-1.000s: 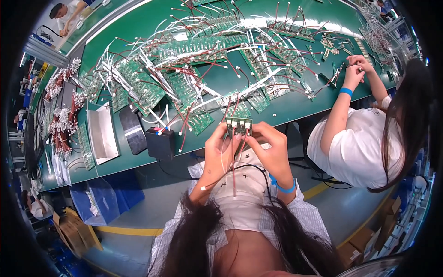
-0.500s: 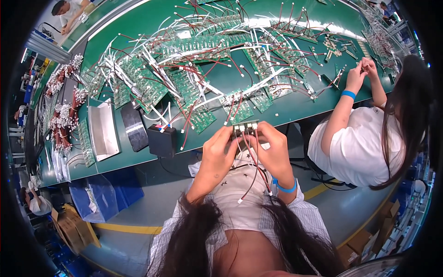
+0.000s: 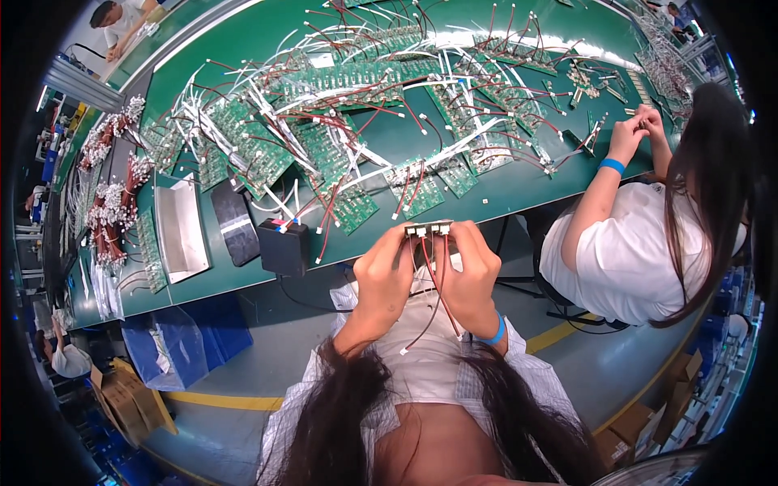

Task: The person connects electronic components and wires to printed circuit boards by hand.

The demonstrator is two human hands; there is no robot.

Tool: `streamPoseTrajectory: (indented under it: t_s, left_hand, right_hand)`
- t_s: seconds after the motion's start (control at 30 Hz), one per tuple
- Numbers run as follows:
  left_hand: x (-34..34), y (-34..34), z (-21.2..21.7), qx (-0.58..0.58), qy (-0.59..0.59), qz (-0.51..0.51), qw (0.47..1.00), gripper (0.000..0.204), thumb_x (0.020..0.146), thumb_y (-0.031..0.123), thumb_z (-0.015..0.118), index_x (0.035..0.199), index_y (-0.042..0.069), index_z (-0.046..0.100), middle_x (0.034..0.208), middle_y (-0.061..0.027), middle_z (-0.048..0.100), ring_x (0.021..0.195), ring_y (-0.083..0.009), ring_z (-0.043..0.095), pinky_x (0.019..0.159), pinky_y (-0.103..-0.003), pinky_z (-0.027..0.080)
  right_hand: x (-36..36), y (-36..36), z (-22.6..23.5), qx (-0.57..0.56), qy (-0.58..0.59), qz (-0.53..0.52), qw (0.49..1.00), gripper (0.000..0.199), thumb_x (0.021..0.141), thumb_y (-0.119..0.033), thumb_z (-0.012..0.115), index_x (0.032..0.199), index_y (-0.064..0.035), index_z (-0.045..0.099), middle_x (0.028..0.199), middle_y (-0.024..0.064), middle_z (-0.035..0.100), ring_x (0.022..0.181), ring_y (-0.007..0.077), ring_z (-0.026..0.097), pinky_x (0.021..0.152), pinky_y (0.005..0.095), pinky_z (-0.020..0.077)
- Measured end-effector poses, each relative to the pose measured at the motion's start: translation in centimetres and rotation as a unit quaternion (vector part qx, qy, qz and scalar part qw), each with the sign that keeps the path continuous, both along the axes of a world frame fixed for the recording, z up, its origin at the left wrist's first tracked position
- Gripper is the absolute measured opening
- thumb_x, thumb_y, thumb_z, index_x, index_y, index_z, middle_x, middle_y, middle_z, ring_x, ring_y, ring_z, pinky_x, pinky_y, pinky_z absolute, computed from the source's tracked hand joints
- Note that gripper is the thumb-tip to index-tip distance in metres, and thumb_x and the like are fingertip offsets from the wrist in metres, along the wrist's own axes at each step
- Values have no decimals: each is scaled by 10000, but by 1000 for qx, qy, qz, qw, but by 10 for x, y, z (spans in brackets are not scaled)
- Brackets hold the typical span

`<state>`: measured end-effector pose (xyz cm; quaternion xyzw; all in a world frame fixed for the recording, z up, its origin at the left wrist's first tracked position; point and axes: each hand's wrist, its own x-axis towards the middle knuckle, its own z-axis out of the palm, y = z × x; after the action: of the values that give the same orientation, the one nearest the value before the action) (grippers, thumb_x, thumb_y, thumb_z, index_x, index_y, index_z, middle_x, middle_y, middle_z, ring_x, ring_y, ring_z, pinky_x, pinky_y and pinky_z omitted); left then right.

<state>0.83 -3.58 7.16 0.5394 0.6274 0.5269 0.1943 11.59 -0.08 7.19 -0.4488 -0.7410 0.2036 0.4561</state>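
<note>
Between my two hands is a small circuit board with white connectors along its edge, held just off the table's near edge. My left hand grips its left end, fingers closed. On its right end my right hand is closed too, a blue band around that wrist. Thin red and dark wires hang from the connectors between my hands, with small white plugs at their loose ends. My thumbs and the hanging wires hide part of the board.
Many green circuit boards with wires cover the green table. A black box, a tape roll and a bent metal plate lie at left, near wire bundles. A co-worker sits close at right.
Both hands and the board have shifted slightly left and closer to me. My hands are turned a little, and the dangling wires have swung left.
</note>
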Motion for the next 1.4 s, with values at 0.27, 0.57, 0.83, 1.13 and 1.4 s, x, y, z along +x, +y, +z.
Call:
streamPoseTrajectory:
  t_s: [0.27, 0.57, 0.83, 1.13, 1.4]
  left_hand:
    - [2, -1, -1, 23, 16, 15, 999, 188, 736, -88, 546, 914, -30, 543, 778, -142, 592, 677, -256, 610, 590, -296, 476]
    - [-5, 4, 2, -57, -144, -143, 978, 152, 738, -35, 576, 872, -48, 505, 801, -143, 579, 707, -220, 612, 638, -285, 478]
    - [-5, 10, -4, -22, -129, -116, 985, 121, 751, -39, 538, 870, -43, 510, 782, -120, 534, 691, -194, 570, 646, -282, 460]
    - [-3, 14, -9, 17, -88, -68, 994, 210, 752, -70, 539, 956, -20, 548, 844, -142, 608, 748, -206, 626, 647, -273, 486]
    - [1, 12, -11, 43, -29, -2, 999, 202, 741, -64, 567, 938, -23, 552, 816, -149, 612, 717, -232, 632, 613, -280, 483]
  right_hand:
    - [2, 0, 0, 16, 26, 1, 1000, 224, 674, 92, 589, 889, 43, 547, 755, 130, 557, 634, 281, 574, 535, 319, 449]
    - [23, 19, 7, -201, 183, 184, 945, 176, 721, 71, 547, 894, 39, 540, 793, 92, 544, 699, 167, 576, 627, 244, 448]
    - [20, 21, 12, -201, 161, 160, 953, 131, 743, 57, 545, 873, 40, 542, 798, 92, 553, 708, 157, 579, 630, 256, 457]
    - [21, 19, 13, -121, 60, 106, 985, 182, 700, 66, 583, 872, 14, 553, 750, 111, 546, 640, 246, 566, 570, 288, 444]
    - [10, 9, 5, -27, 44, 6, 999, 167, 703, 125, 565, 860, 69, 570, 747, 102, 571, 662, 151, 601, 594, 231, 490]
